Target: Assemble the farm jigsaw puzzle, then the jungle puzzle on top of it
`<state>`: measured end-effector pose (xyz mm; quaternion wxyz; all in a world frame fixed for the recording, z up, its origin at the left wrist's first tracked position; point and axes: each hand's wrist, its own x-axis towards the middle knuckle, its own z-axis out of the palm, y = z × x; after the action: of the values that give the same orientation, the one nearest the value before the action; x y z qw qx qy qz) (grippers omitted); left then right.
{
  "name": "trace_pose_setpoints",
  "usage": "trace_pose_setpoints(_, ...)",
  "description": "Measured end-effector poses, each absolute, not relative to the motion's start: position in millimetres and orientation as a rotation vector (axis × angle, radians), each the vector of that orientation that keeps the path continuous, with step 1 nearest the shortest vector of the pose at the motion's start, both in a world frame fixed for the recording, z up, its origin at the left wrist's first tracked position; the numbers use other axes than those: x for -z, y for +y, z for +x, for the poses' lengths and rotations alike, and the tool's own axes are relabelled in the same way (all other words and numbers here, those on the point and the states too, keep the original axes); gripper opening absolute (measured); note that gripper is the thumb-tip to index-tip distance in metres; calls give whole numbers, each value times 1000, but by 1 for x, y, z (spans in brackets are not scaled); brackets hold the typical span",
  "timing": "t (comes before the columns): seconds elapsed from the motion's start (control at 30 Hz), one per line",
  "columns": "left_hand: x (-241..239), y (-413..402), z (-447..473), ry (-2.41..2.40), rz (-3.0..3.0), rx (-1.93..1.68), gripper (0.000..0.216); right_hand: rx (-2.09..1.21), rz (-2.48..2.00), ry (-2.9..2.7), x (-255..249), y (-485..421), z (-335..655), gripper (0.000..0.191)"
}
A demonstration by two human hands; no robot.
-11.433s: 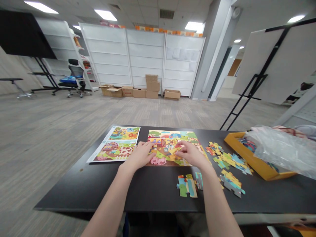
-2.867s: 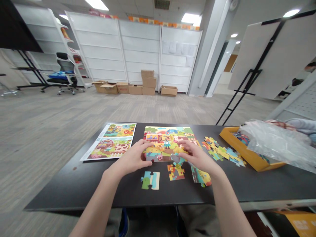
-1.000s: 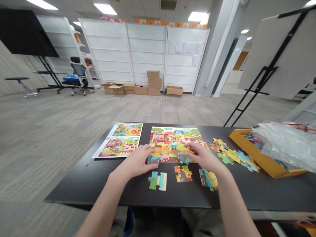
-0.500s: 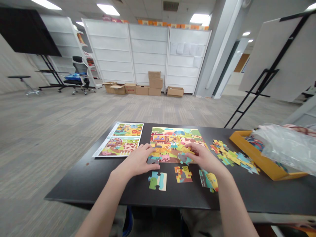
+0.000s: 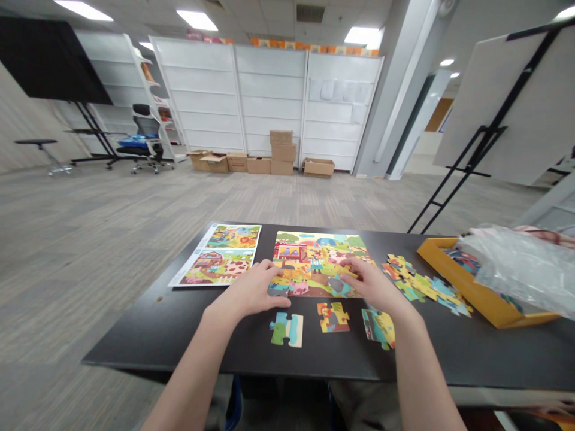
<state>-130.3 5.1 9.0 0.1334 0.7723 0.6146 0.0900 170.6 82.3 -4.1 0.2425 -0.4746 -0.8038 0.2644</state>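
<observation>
A colourful farm-scene jigsaw puzzle [image 5: 321,257] lies flat on the black table. My left hand [image 5: 256,290] rests at its lower left corner, thumb and fingers spread, holding nothing. At the puzzle's lower right, my right hand [image 5: 375,286] has its thumb and fingertips around a yellow-green puzzle piece [image 5: 345,270], which lies level with the pieces around it; the hand partly covers it. Nearer to me lie a green-and-blue piece [image 5: 286,329], an orange lion piece [image 5: 333,317] and a dark-green-and-yellow piece [image 5: 378,326], the last partly behind my right wrist.
A picture sheet [image 5: 220,254] lies to the left of the puzzle. Several loose pieces [image 5: 422,284] are heaped on the right, beside a yellow box [image 5: 476,293] with clear plastic wrapping [image 5: 521,257] over it. The black table [image 5: 179,335] ends close in front of me.
The piece in my right hand was tilted above the puzzle and now lies flat in it. My right hand has shifted slightly; the left has stayed in place.
</observation>
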Motion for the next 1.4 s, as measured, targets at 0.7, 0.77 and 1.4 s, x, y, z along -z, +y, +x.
trace_pose_setpoints(0.7,-11,1,-112,1977,2154,-244,64,-597,-1410,-2270,1,81,170,27)
trace_pose_setpoints(0.77,-12,1,-111,1970,2176,-241,65,-604,-1402,-2265,0,80,169,27)
trace_pose_setpoints(1.4,-11,0,-107,2012,2187,-160,56,-594,-1373,-2282,8,83,170,25)
